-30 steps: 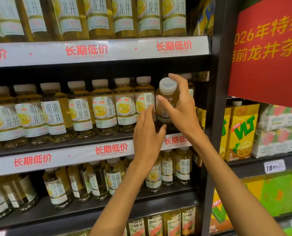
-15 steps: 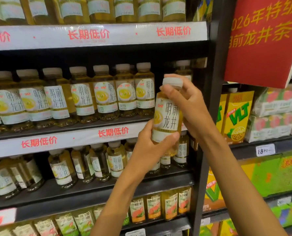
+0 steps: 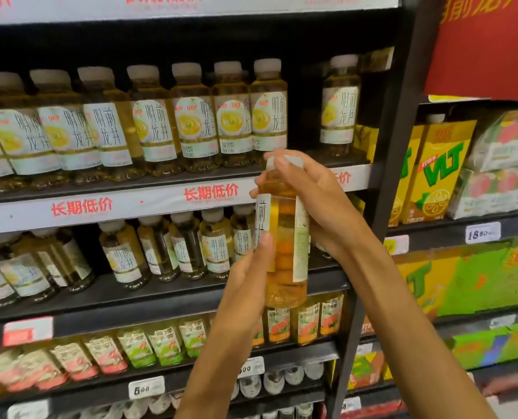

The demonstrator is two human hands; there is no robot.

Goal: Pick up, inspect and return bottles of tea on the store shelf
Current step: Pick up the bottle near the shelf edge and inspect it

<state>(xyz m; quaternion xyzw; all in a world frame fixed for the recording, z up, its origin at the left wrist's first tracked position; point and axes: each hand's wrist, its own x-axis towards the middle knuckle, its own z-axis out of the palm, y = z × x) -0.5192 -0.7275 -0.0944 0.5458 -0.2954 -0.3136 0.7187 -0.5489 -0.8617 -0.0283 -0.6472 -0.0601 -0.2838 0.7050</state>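
I hold one tea bottle (image 3: 285, 246) upright in front of the shelves, amber liquid with a white label turned edge-on to me. My right hand (image 3: 318, 201) wraps its white cap and neck from the right. My left hand (image 3: 248, 276) presses the lower body from the left, thumb on the label. Behind it, a row of matching tea bottles (image 3: 191, 128) stands on the shelf (image 3: 130, 204), with an empty gap (image 3: 304, 122) between the row and a lone bottle (image 3: 339, 113) at the right end.
More tea bottles (image 3: 167, 249) fill the shelf below, and smaller peach-label bottles (image 3: 160, 343) the one under that. A black upright post (image 3: 381, 207) divides the bay from yellow VLT cartons (image 3: 433, 173). A red sign (image 3: 487, 46) hangs top right.
The bottle came off the shelf and down toward me, then turned so its label faces sideways. Both hands followed it lower; the view tilted downward.
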